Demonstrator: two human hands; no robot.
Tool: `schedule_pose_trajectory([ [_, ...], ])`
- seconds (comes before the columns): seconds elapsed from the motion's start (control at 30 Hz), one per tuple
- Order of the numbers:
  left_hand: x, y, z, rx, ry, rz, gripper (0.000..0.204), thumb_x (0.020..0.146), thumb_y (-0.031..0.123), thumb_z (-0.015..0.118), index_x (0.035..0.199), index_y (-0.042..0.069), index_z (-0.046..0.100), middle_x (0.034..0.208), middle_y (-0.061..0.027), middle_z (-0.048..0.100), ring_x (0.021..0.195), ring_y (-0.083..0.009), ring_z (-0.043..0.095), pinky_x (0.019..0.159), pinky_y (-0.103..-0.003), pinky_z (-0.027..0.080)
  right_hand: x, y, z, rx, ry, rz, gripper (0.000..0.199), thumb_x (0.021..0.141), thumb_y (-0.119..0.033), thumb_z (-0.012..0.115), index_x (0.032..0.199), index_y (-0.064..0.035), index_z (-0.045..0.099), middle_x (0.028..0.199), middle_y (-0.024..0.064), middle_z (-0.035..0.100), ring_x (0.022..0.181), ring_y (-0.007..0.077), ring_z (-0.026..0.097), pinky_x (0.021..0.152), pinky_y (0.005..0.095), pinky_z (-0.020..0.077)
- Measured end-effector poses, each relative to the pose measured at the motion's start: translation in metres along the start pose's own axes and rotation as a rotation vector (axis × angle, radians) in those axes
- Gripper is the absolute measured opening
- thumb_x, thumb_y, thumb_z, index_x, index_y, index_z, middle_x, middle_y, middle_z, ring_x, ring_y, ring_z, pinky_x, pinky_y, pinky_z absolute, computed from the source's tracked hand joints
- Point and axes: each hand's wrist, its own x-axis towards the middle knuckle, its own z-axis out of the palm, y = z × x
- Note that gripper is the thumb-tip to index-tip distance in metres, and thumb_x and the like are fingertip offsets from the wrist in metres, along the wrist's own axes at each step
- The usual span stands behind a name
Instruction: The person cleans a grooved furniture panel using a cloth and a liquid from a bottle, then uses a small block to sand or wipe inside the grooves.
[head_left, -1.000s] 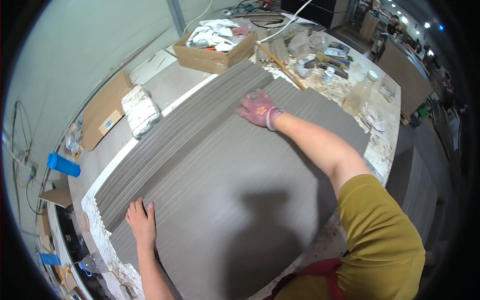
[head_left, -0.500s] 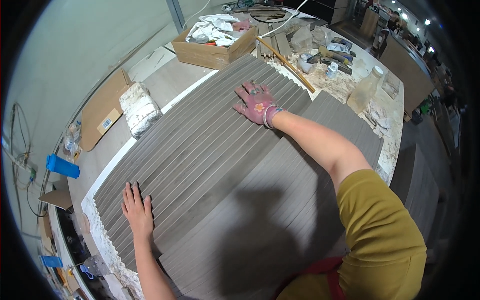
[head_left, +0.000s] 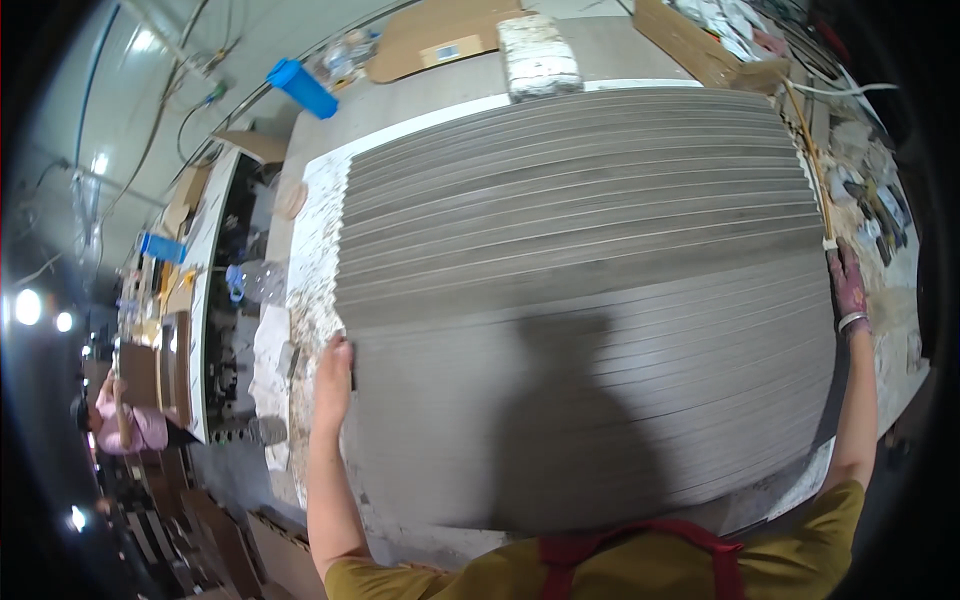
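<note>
A wide layer of grey wood-grain boards spans the table, its far part in stepped, overlapping strips and its near part flatter. My bare left hand is at the near part's left end, its fingers bent against the edge and partly hidden. On the opposite end, my right hand, in a stained pink glove, lies along the edge with fingers stretched out. A thin wooden stick lies just beyond the gloved fingertips. My shadow falls across the near boards.
A white-smeared block and flat cardboard lie behind the boards. A cardboard box with rags stands at the far right, tools below it. At left are a blue bottle, a plastic bottle and another person.
My view has turned left. Both hands have left the ridged strips for opposite ends of the near boards. Those boards, which stuck out to the right, now line up more closely with the strips.
</note>
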Motion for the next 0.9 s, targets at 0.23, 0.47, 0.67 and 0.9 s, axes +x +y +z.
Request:
schedule_pose_trajectory([
  [0.23,0.000,0.034,0.033,0.048,0.135,-0.065,0.061,0.093,0.038,0.052,0.134,-0.005,0.037,0.120,-0.0337,0.053,0.116,-0.0450,0.051,0.097,-0.042,0.040,0.011,-0.005,0.007,-0.148,-0.020,0.121,0.045,0.098,-0.038,0.042,0.128,-0.0053,0.049,0.126,0.0221,0.050,0.117,0.0401,0.047,0.097,0.0429,0.0390],
  [0.47,0.027,-0.033,0.019,0.091,0.209,0.066,0.071,0.094,0.042,0.048,0.139,-0.009,0.029,0.134,-0.0328,0.044,0.127,-0.0427,0.042,0.104,-0.040,0.034,-0.007,-0.027,0.031,-0.002,0.110,-0.049,0.047,0.100,-0.033,0.041,0.140,-0.0098,0.037,0.138,0.0222,0.042,0.126,0.0376,0.043,0.100,0.0414,0.0378],
  [0.67,0.056,-0.009,0.012,0.115,0.094,-0.020,0.074,0.094,0.041,0.051,0.141,-0.009,0.025,0.139,-0.0326,0.038,0.130,-0.0405,0.039,0.107,-0.038,0.031,0.047,-0.037,0.040,-0.209,0.021,0.049,0.049,0.099,-0.035,0.042,0.141,-0.0112,0.035,0.138,0.0242,0.041,0.127,0.0416,0.041,0.101,0.0435,0.0381],
  [0.9,-0.027,-0.008,-0.008,-0.120,0.216,0.065,0.042,0.097,0.025,0.050,0.130,-0.001,0.049,0.128,-0.0147,0.054,0.117,-0.0253,0.053,0.100,-0.033,0.039,-0.069,0.095,-0.049,-0.109,-0.081,0.251,0.046,0.099,-0.032,0.041,0.137,-0.0056,0.045,0.139,0.0146,0.046,0.130,0.0272,0.042,0.108,0.0338,0.0314],
])
